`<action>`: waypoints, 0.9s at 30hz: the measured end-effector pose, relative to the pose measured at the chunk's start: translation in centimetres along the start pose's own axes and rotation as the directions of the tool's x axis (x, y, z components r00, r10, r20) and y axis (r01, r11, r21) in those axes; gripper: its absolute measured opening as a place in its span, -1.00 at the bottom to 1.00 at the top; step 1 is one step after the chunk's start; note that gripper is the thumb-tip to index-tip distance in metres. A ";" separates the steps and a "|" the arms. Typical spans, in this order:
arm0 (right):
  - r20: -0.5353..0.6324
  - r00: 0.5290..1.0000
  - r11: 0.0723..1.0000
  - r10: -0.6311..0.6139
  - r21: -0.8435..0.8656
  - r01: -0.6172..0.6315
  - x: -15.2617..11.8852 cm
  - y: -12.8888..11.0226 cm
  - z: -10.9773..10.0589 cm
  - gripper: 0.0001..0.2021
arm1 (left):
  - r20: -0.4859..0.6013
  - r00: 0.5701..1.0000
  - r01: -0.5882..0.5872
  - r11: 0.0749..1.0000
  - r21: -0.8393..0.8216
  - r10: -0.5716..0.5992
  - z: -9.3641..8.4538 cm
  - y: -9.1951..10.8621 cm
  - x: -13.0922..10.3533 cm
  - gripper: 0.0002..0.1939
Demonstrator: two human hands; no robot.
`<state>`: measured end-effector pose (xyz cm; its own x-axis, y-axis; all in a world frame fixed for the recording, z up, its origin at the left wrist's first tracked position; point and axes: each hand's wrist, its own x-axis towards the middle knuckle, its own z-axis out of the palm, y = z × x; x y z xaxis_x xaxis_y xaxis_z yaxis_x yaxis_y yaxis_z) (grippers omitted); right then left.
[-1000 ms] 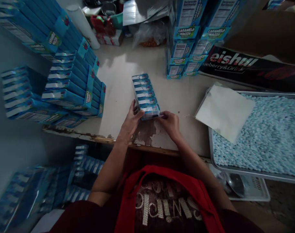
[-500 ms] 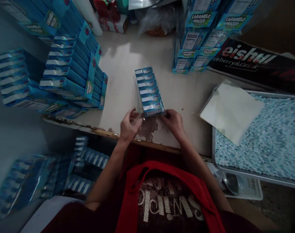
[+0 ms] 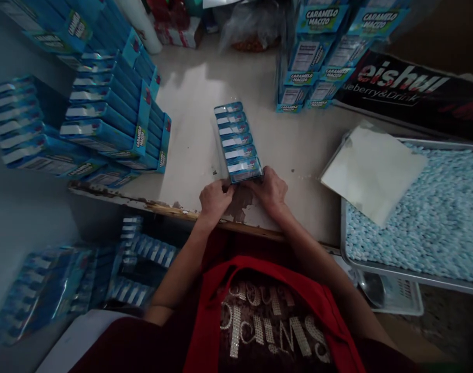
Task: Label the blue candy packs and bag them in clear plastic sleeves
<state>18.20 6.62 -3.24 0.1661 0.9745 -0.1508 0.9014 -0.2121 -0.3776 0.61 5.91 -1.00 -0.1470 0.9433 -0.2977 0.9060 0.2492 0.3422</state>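
Note:
A row of small blue candy boxes (image 3: 239, 141) lies on the worktable in a clear plastic wrapper (image 3: 223, 151), which shows along its left side. My left hand (image 3: 216, 199) is closed at the pack's near left corner, its thumb and fingertips pinched on the wrapper's end. At the near right corner my right hand (image 3: 272, 190) is also closed, with its thumb reaching along the near edge. The folds of wrapper between my fingers are mostly hidden.
Blue candy boxes (image 3: 104, 111) stand stacked on the left; more wrapped packs (image 3: 312, 57) rise at the back right. A metal tray (image 3: 343, 233) of pale blue candies, partly covered by a paper sheet (image 3: 374, 173), sits right. The worktable's front edge (image 3: 174, 210) is chipped. More packs (image 3: 42, 290) lie below left.
My left hand has gone from loosely spread fingers to a closed pinch nearer the pack. My right hand has moved slightly left, its thumb now along the near edge.

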 end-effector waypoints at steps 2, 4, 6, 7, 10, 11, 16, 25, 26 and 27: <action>0.024 1.000 0.999 -0.006 -0.041 0.007 0.1 -0.1 0.0 -0.48 | -0.001 1.000 0.024 1.000 -0.012 -0.024 0.1 0.2 -0.1 -0.73; 0.030 1.000 0.997 -0.009 -0.075 0.012 0.2 -0.2 0.0 -0.45 | 0.013 0.999 0.044 0.998 -0.040 -0.044 0.1 0.4 -0.1 -0.75; 0.024 1.000 0.996 -0.020 -0.091 0.022 0.1 -0.3 0.0 -0.42 | 0.024 0.998 0.058 0.997 -0.058 -0.057 0.1 0.4 0.0 -0.77; 0.018 0.999 0.995 -0.027 -0.091 0.029 0.0 -0.4 0.1 -0.41 | 0.026 0.998 0.058 0.996 -0.062 -0.056 0.0 0.4 0.1 -0.78; 0.005 0.999 0.996 -0.039 -0.086 0.039 -0.2 -0.5 0.2 -0.39 | 0.023 0.999 0.042 0.996 -0.074 -0.040 -0.2 -0.1 0.3 -0.82; 0.005 0.999 0.996 -0.039 -0.085 0.039 -0.3 -0.6 0.2 -0.39 | 0.027 0.999 0.034 0.996 -0.086 -0.032 -0.2 -0.3 0.4 -0.82; 0.006 1.000 0.996 -0.016 -0.086 0.016 0.0 -0.6 0.2 -0.40 | 0.047 0.999 -0.002 0.986 -0.166 0.010 0.1 -0.7 0.4 -0.88; 0.056 0.996 0.992 -0.074 0.107 0.067 0.0 1.8 -0.9 -0.49 | 0.242 0.954 -0.033 0.864 -0.503 0.177 -1.9 -4.1 0.9 -0.67; 0.120 0.988 0.976 -0.098 0.205 0.072 0.2 2.8 -1.5 -0.45 | 0.291 0.932 -0.007 0.812 -0.583 0.217 -2.7 -5.2 1.4 -0.49; 0.188 0.973 0.941 -0.136 0.332 0.067 0.6 3.8 -2.1 -0.40 | 0.294 0.927 0.020 0.752 -0.658 0.233 -3.5 -6.1 2.0 -0.31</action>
<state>22.60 6.52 -2.82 -0.0356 0.9631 -0.2669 0.7268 -0.1584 -0.6684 -6.58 7.04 -0.58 0.1912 0.8681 -0.4581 0.4173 0.3505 0.8384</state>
